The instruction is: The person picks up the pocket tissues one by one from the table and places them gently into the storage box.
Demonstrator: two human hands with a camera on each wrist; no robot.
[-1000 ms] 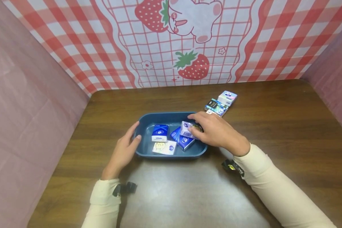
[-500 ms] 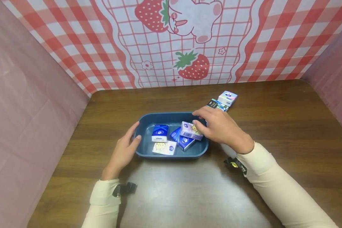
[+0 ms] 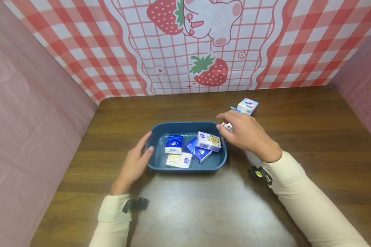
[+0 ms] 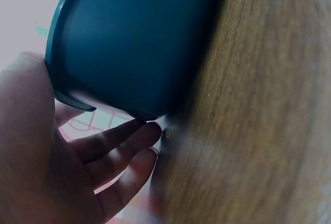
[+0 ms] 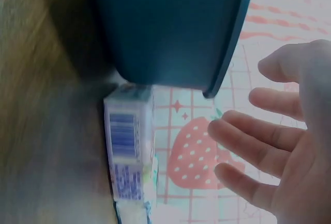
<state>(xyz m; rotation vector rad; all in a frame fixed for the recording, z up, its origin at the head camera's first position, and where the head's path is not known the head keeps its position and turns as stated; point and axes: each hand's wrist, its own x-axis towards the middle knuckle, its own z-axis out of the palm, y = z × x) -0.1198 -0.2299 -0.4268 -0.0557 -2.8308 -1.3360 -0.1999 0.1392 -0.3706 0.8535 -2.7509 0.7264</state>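
A dark blue plastic bin (image 3: 187, 169) holds several tissue packs: a blue one (image 3: 173, 140), a white one with a yellow drawing (image 3: 179, 160), and a purple-white one (image 3: 208, 141) lying tilted over another blue one (image 3: 201, 155). At the bin's left end rests my left hand (image 3: 133, 164), thumb and fingers fairly straight against rim and outer wall. My right hand (image 3: 245, 132) hovers just past the right rim, fingers spread and holding nothing. Beneath it lies a white tissue pack (image 3: 227, 127), partly hidden; its barcode side (image 5: 123, 136) shows in the right wrist view.
Behind the right hand, a pale tissue pack (image 3: 248, 105) lies on the wooden table (image 3: 191, 209), beside a mostly covered blue-patterned pack (image 3: 235, 109). A red-and-white strawberry-print cloth (image 3: 185, 48) hangs along the back edge. Pink cloth (image 3: 34, 120) borders the left.
My right hand has drawn away from the purple-white pack, rightward out of the bin to above the white pack on the table. My left hand stays at the bin's left end.
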